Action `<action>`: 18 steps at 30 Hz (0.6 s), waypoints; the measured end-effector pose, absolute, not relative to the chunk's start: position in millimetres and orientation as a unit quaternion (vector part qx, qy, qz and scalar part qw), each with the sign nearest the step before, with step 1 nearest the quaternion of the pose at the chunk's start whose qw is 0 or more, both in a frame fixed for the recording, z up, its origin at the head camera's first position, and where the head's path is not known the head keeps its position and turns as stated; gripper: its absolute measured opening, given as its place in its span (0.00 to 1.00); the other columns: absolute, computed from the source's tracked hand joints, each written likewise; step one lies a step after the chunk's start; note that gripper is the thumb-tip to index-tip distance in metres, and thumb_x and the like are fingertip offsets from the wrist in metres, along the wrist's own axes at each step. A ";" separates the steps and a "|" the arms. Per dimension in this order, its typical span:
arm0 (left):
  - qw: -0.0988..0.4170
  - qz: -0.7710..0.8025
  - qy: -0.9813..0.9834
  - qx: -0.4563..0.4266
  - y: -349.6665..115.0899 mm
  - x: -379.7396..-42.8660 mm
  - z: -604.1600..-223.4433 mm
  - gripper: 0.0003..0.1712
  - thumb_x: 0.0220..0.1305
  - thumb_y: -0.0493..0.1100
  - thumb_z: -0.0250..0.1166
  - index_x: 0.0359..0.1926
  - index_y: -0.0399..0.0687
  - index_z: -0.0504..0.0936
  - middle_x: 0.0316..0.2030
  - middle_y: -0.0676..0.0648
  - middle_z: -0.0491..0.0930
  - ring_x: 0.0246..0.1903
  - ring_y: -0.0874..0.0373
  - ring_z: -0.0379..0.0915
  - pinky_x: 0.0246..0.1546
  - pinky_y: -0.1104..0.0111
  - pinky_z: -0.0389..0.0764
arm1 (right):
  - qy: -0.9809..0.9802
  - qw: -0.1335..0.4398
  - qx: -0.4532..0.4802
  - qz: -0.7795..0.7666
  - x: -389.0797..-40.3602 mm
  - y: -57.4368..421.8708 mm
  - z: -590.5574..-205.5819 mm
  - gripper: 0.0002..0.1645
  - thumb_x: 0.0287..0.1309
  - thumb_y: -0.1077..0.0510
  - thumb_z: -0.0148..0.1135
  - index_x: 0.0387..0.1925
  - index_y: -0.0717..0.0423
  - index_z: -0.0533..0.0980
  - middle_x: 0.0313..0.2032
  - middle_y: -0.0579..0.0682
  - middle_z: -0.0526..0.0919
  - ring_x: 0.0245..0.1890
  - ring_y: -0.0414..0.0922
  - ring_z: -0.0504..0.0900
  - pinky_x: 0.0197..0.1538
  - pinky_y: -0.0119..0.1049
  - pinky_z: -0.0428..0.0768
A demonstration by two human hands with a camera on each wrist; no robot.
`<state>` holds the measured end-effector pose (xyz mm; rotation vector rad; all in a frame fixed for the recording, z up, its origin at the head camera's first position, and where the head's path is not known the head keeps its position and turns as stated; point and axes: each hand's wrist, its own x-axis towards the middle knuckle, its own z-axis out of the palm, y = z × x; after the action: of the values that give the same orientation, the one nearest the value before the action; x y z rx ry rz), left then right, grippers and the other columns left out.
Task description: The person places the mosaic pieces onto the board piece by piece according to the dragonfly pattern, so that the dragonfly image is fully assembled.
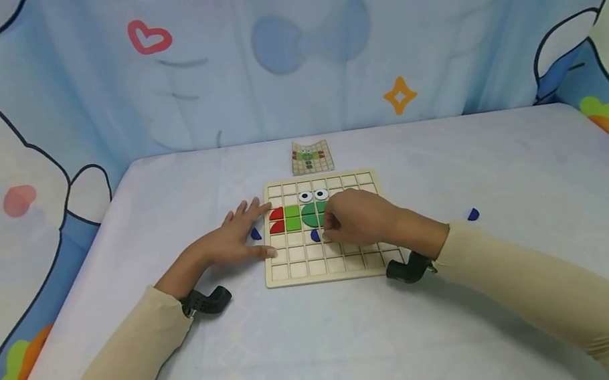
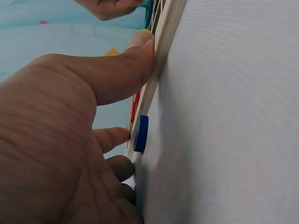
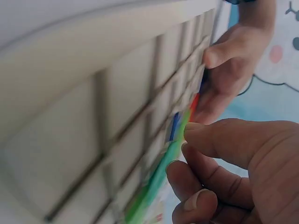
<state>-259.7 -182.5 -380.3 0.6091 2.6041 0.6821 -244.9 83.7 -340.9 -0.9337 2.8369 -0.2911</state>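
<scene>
A wooden grid board (image 1: 301,272) lies on the table, holding red, light green and darker green pieces (image 1: 309,216) below two eye pieces (image 1: 313,196). My left hand (image 1: 230,240) spreads its fingers at the board's left edge; in the left wrist view the thumb (image 2: 126,70) touches that edge. Beside it lies a loose blue piece (image 2: 141,134). Over the board, my right hand (image 1: 359,215) has its fingers curled, fingertips close to a blue piece (image 1: 315,235) in the grid. In the right wrist view no piece shows between its thumb (image 3: 210,137) and fingers.
Behind the board stands a small bent pattern card (image 1: 311,157). Another blue piece (image 1: 473,214) lies on the white cloth (image 1: 284,350) to the right. A printed curtain (image 1: 236,80) hangs behind the table. Each wrist wears a black camera band (image 1: 410,268).
</scene>
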 end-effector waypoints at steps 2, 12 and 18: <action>0.188 0.243 0.926 0.219 -183.6 -259.3 -379.4 0.55 0.61 0.60 0.67 0.79 0.56 0.44 0.79 0.43 0.32 0.78 0.45 0.20 0.77 0.50 0.28 | 0.942 0.073 -0.314 -0.095 -242.7 77.4 -335.8 0.07 0.61 0.52 0.67 0.30 0.50 0.83 0.27 0.42 0.83 0.28 0.38 0.78 0.34 0.33 0.79; 0.189 0.263 0.916 0.238 -190.6 -259.0 -380.5 0.55 0.63 0.58 0.66 0.79 0.55 0.43 0.79 0.41 0.30 0.78 0.43 0.18 0.76 0.47 0.27 | 0.919 0.081 -0.376 -0.092 -252.1 21.3 -324.4 0.13 0.63 0.52 0.65 0.46 0.52 0.84 0.34 0.44 0.86 0.32 0.38 0.81 0.36 0.33 0.80; 0.197 0.281 0.906 0.249 -189.4 -257.5 -378.5 0.60 0.64 0.57 0.66 0.79 0.47 0.33 0.78 0.40 0.27 0.77 0.43 0.15 0.75 0.46 0.24 | 0.913 0.104 -0.387 -0.080 -266.4 -6.4 -332.6 0.17 0.63 0.54 0.66 0.53 0.50 0.83 0.49 0.45 0.87 0.43 0.42 0.85 0.48 0.37 0.83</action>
<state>-257.5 -189.4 -378.5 0.6966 2.5356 0.7862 -266.4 -6.4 -332.6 -1.1423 2.6908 -0.2347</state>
